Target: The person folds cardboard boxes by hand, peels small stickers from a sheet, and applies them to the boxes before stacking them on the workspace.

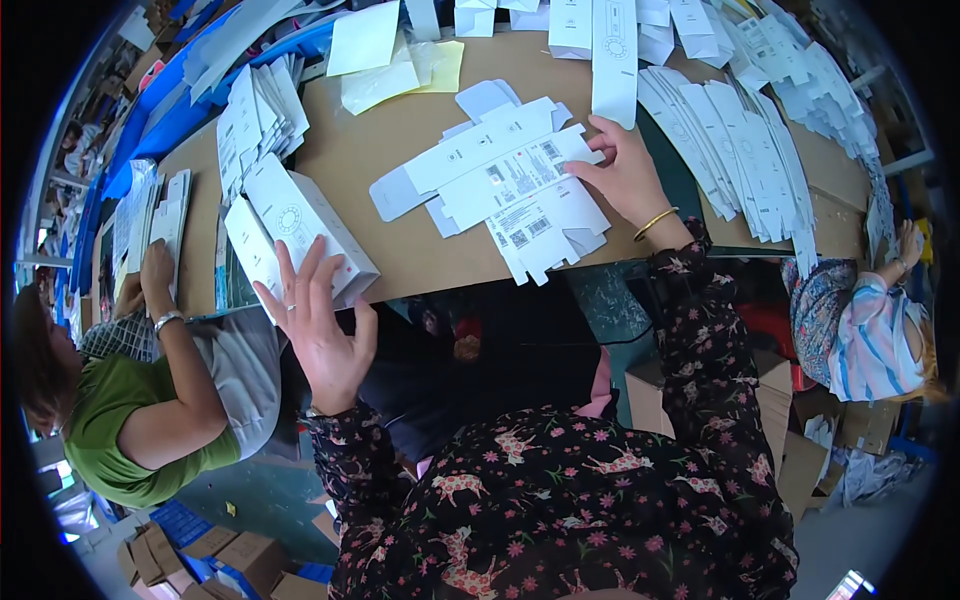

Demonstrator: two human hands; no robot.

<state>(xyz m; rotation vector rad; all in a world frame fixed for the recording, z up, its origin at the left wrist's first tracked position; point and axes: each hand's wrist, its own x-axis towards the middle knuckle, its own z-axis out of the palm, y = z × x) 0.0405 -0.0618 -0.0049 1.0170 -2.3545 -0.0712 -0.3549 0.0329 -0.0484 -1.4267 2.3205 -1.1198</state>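
A flat, unfolded white carton (470, 176) with printed panels and spread flaps lies on the brown tabletop in front of me. My right hand (630, 172) is at its right end, the thumb resting on the printed panel and the fingers apart from it. The index fingertip is close to the lower end of a long white carton (614, 60). My left hand (325, 335) is open with fingers spread, in front of folded white boxes (305, 225) at the table's near edge. Its fingertips overlap the nearest box; contact cannot be made out.
Stacks of flat cartons lie at left (262, 115) and right (735, 150). Yellow paper sheets (385, 60) and blue trays (170, 120) are toward the back left. A co-worker in a green top (150, 430) sits at left; another person (870, 330) is at far right.
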